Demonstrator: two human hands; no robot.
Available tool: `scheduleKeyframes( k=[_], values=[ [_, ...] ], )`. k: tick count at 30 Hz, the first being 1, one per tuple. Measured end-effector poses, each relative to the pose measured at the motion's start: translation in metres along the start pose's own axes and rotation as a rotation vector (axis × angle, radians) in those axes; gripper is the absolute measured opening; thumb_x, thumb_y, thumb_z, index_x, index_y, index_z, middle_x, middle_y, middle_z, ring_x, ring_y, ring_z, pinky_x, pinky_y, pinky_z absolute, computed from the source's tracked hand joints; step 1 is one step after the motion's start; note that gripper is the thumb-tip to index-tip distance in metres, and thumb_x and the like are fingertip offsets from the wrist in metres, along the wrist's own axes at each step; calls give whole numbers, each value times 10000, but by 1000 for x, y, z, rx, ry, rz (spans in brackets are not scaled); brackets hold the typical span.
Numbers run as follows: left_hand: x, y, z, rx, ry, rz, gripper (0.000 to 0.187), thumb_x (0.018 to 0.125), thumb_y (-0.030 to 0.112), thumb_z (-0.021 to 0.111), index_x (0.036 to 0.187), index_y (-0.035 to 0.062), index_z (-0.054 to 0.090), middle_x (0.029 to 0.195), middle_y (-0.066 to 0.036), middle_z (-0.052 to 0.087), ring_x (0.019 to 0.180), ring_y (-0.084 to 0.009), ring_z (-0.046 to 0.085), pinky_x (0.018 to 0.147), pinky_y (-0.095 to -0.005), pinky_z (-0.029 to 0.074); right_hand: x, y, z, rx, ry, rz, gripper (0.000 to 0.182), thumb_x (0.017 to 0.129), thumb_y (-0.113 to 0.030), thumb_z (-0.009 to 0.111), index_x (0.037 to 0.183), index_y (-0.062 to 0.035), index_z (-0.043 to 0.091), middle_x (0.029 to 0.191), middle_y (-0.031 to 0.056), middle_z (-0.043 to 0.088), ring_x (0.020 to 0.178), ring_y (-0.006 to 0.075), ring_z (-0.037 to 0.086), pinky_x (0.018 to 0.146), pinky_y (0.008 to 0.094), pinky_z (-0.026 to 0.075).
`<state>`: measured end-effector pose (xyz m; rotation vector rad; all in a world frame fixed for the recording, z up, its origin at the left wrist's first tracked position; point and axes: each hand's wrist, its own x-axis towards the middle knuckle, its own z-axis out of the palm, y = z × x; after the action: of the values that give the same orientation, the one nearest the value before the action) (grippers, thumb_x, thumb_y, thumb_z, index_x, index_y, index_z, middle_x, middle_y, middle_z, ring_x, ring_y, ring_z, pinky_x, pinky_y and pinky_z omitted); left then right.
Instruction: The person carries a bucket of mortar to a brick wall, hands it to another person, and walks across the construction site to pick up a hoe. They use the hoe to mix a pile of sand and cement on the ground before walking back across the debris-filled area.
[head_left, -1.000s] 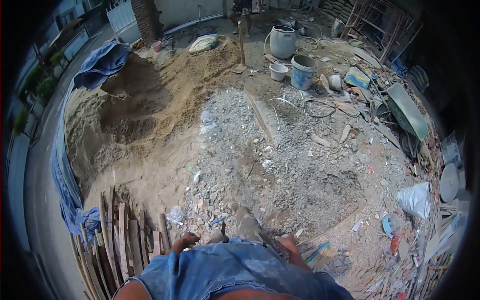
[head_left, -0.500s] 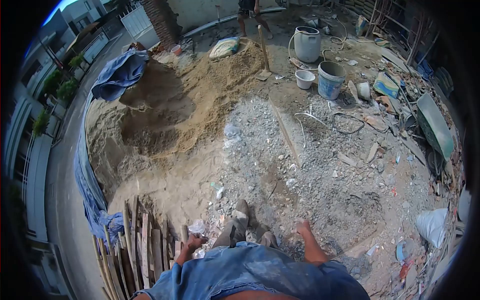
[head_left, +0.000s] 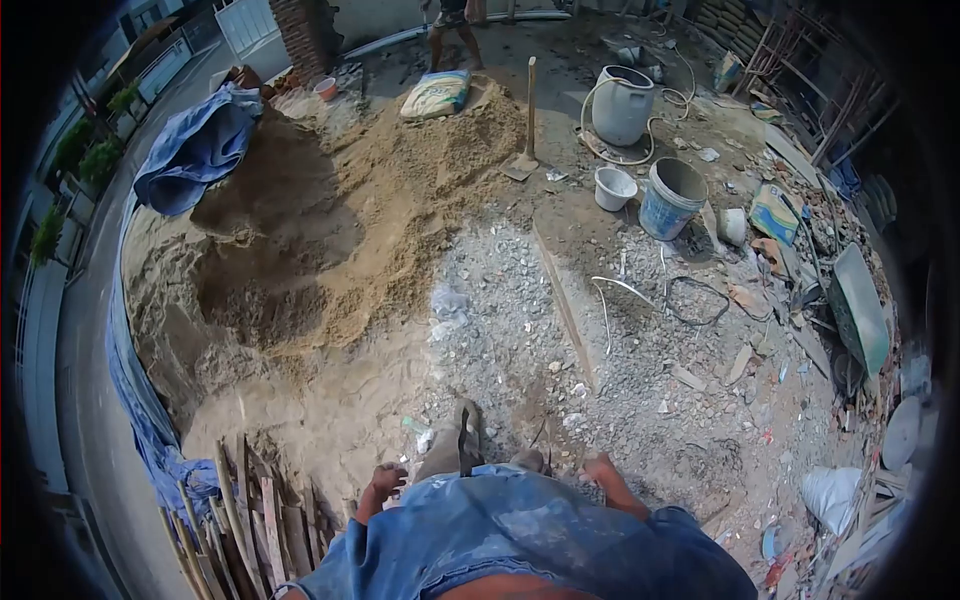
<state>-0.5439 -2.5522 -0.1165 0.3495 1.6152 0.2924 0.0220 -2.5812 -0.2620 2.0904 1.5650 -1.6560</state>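
L hand (head_left: 384, 482) & R hand (head_left: 602, 470) hang apart, grips unclear; planks (head_left: 270, 530) nr L, gravel (head_left: 650, 432) nr R; vs a sec ago, wearer's further fwd, prob mid-walk, blue-white bucket (head_left: 668, 208) closer; beyond printed sack (head_left: 437, 95), co-worker (head_left: 450, 17) has shifted L

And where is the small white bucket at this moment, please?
In the head view, the small white bucket stands right of centre in the upper half, just left of the blue-and-white bucket and in front of the pale barrel.
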Motion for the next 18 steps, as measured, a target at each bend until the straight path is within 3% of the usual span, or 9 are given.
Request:
scheduleKeyframes(
  k=[1, 2, 6, 9, 12, 14, 16, 18],
  values=[
    [-6, 57, 3, -28, 56, 109, 147, 727, 178, 499, 835, 83, 530, 837, -66, 578, 681, -200, 530, 572, -346, 399, -17, -75, -39, 252, 55, 167, 267, 679, -17, 536, 945, 7, 539, 756, 146, 589, 566, 213, 586, 421, 300, 451],
    [-3, 107, 1, -43, 52, 168, 92, 743, 169, 499, 792, 97, 531, 861, -18, 573, 751, -156, 532, 616, -315, 403, -52, -181, -88, 512, 155, 318, 287, 684, -13, 530, 971, 5, 526, 753, 145, 589, 557, 206, 583, 413, 291, 446],
    [40, 243, -15, -61, 94, 488, 110, 695, 177, 561, 691, 67, 551, 606, 3, 499, 523, -88, 440, 442, -224, 332, 6, -267, -153, 930, 200, 80, 327, 679, -34, 541, 1002, -26, 496, 738, 114, 589, 544, 158, 564, 394, 276, 416],
    [68, 310, -17, 52, 161, 524, 125, 653, 146, 615, 615, 49, 546, 542, 13, 477, 459, -79, 397, 405, -227, 301, 45, -315, -184, 689, 233, -16, 288, 698, -64, 535, 982, -25, 503, 717, 74, 583, 543, 151, 565, 402, 246, 383],
    [94, 341, -8, 214, 228, 508, 167, 611, 118, 659, 551, 47, 519, 525, 11, 473, 446, -81, 382, 401, -245, 302, 72, -345, -211, 628, 183, 102, 297, 698, -64, 545, 991, -31, 508, 706, 75, 584, 556, 142, 567, 427, 242, 390],
    [120, 341, 2, 143, 138, 523, 182, 592, 110, 676, 571, 10, 524, 546, -27, 512, 468, -103, 426, 421, -274, 348, 103, -330, -221, 651, 146, 132, 326, 688, -62, 551, 1011, -60, 512, 699, 80, 587, 563, 146, 571, 443, 250, 397],
    [146, 331, 3, 304, 132, 319, 249, 595, 153, 683, 547, 8, 486, 619, -95, 554, 506, -125, 467, 421, -276, 369, 143, -296, -228, 684, 94, 307, 236, 676, -81, 548, 910, -56, 572, 698, 88, 596, 598, 174, 579, 481, 288, 421],
    [151, 330, 12, 196, 87, 103, 248, 618, 197, 669, 587, 12, 507, 581, -86, 541, 478, -111, 448, 403, -240, 338, 228, -217, -215, 105, 120, 208, 222, 690, -154, 570, 864, -17, 579, 698, 116, 602, 593, 176, 584, 501, 290, 452]
  ],
)
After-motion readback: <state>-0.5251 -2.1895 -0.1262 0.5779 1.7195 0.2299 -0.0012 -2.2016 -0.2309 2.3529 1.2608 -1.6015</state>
